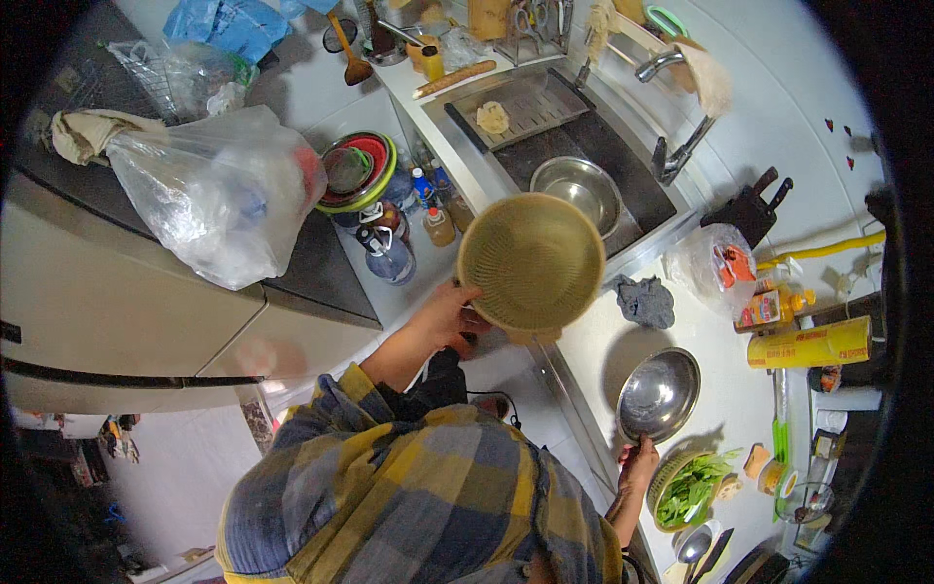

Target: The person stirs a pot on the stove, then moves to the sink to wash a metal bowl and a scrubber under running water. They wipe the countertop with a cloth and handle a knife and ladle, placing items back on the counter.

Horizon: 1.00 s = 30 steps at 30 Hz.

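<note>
My left hand (pixel 454 312) grips the rim of an olive plastic colander (pixel 533 263) with slotted sides. Nothing shows inside the colander, which is held up before the sink's near corner. With my right hand (pixel 640 463) I hold a stainless steel bowl (pixel 659 394) by its near rim, tilted above the white countertop (pixel 584 365). The bowl's shiny inside faces up and holds nothing. Close to my right hand, a second olive basket (pixel 660 496) contains green leafy vegetables (pixel 689 485). Another steel bowl (pixel 580 191) sits in the sink, partly hidden behind the colander.
A slotted drain tray (pixel 533 106) with a pale food piece (pixel 492 117) spans the sink below the faucet (pixel 675 157). A grey cloth (pixel 645 301), an oil bottle (pixel 773 308) and a yellow box (pixel 810 343) are on the counter. Knives (pixel 766 193) stand by the wall.
</note>
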### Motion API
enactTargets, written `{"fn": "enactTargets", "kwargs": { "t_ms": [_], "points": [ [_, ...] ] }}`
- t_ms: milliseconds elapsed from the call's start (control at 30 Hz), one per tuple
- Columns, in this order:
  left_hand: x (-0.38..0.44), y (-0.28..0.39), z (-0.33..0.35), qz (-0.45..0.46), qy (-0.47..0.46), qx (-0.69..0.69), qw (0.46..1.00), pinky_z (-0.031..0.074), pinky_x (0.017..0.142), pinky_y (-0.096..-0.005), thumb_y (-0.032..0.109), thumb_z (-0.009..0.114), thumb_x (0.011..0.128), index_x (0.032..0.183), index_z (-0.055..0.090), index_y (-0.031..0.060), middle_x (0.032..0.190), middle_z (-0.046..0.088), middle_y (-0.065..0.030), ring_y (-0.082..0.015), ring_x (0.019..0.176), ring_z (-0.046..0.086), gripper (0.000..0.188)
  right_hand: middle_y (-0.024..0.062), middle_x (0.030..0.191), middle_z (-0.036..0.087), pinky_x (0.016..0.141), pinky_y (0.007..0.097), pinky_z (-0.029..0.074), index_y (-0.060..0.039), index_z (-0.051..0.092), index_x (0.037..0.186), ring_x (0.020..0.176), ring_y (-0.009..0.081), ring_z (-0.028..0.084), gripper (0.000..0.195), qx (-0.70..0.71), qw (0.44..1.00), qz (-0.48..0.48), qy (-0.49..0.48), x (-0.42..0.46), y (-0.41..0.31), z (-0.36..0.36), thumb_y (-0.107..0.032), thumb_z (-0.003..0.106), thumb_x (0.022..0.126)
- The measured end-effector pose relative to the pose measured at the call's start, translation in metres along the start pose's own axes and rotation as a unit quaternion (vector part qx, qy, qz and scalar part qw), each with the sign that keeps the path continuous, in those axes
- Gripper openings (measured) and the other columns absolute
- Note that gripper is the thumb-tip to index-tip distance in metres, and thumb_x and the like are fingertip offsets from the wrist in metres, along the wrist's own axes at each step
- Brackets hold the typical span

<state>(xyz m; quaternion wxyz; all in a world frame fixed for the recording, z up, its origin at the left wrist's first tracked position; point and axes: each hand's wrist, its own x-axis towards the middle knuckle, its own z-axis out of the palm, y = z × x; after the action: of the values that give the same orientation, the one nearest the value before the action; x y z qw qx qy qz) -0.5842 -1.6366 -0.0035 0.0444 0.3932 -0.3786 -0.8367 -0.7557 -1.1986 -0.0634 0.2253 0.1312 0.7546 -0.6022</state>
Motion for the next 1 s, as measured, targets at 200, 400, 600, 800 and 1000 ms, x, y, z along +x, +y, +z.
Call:
{"fn": "enactTargets", "kwargs": {
  "t_ms": [200, 400, 600, 800, 1000],
  "points": [
    [0.041, 0.018, -0.053, 0.035, 0.084, -0.162, 0.983, 0.055, 0.085, -0.0441, 0.017, 0.044, 0.095, 0.128, 0.043, -0.0018, 0.117, 0.056, -0.0217, -0.0353, 0.1, 0.062, 0.038, 0.0052, 0.061, 0.056, 0.038, 0.0265, 0.036, -0.0056, 0.055, 0.085, 0.044, 0.0129, 0.047, 0.029, 0.061, 0.997, 0.036, 0.036, 0.018, 0.011, 0.0, -0.033, 0.051, 0.093],
    [0.095, 0.049, -0.088, 0.081, 0.095, -0.213, 0.969, 0.054, 0.086, -0.0448, 0.017, 0.042, 0.096, 0.127, 0.038, -0.0044, 0.118, 0.055, -0.0233, -0.038, 0.104, 0.059, 0.039, 0.003, 0.06, 0.055, 0.039, 0.0274, 0.036, -0.0078, 0.055, 0.081, 0.043, 0.0132, 0.046, 0.03, 0.041, 0.992, 0.054, 0.103, 0.031, 0.043, 0.002, -0.033, 0.046, 0.094],
    [0.156, 0.104, -0.087, 0.141, 0.119, -0.246, 0.951, 0.056, 0.079, -0.0462, 0.017, 0.044, 0.094, 0.128, 0.038, -0.0008, 0.115, 0.055, -0.0208, -0.0366, 0.097, 0.061, 0.038, 0.002, 0.071, 0.051, 0.043, 0.0249, 0.033, -0.0085, 0.055, 0.086, 0.052, 0.0126, 0.044, 0.033, 0.132, 0.972, 0.101, 0.163, 0.012, 0.03, 0.051, -0.041, 0.061, 0.088],
    [0.18, 0.154, -0.086, 0.273, 0.182, -0.301, 0.896, 0.057, 0.076, -0.0455, 0.016, 0.044, 0.093, 0.126, 0.04, 0.0012, 0.113, 0.056, -0.0193, -0.0339, 0.091, 0.063, 0.036, -0.0001, 0.072, 0.05, 0.044, 0.0216, 0.035, -0.0113, 0.056, 0.09, 0.053, 0.0102, 0.042, 0.026, 0.172, 0.967, 0.12, 0.142, 0.011, 0.019, 0.09, -0.037, 0.059, 0.089],
    [0.199, 0.176, -0.126, 0.274, 0.219, -0.332, 0.875, 0.058, 0.075, -0.0451, 0.014, 0.045, 0.093, 0.122, 0.04, -0.0012, 0.111, 0.056, -0.0204, -0.0329, 0.09, 0.064, 0.034, -0.0025, 0.067, 0.056, 0.045, 0.025, 0.037, -0.0154, 0.057, 0.092, 0.051, 0.0119, 0.049, 0.04, 0.124, 0.974, 0.159, 0.105, 0.019, 0.012, 0.111, -0.053, 0.043, 0.094]
  ]
}}
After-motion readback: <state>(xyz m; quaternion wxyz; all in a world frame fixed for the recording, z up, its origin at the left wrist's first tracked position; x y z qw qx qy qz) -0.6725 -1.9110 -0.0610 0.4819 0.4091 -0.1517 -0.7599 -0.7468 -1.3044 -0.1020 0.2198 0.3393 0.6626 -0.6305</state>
